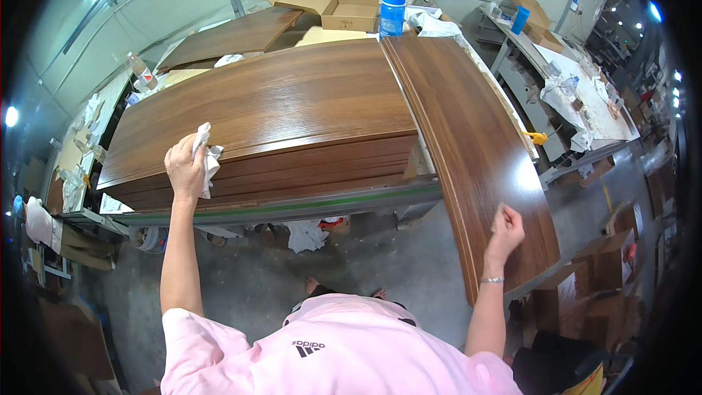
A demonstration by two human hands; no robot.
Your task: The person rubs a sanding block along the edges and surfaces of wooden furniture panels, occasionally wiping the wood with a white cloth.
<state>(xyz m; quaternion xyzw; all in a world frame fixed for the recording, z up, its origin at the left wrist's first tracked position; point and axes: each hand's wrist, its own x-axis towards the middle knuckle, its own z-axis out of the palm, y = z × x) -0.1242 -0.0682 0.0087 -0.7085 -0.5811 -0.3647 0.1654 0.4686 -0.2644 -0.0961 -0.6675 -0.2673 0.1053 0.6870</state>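
Observation:
My left hand [184, 167] is closed around a crumpled white cloth [210, 162], at the front edge of a stack of brown wood-grain panels [278, 95]. Part of the cloth hangs down past that edge. On the right, my right hand [506, 231] is curled over a separate long wood-grain panel [468, 117], fingers drawn together. Whether anything is inside those fingers cannot be made out. This panel runs from the far side toward me beside the stack, with a moulded ridge along its left edge.
Behind the stack are an open cardboard box [349, 13], a blue bottle [393, 12] and another brown panel [230, 38]. A clear plastic bottle [142, 71] stands at the far left. A cluttered side table [596, 113] is at right, with cardboard boxes [607, 256] on the floor nearby.

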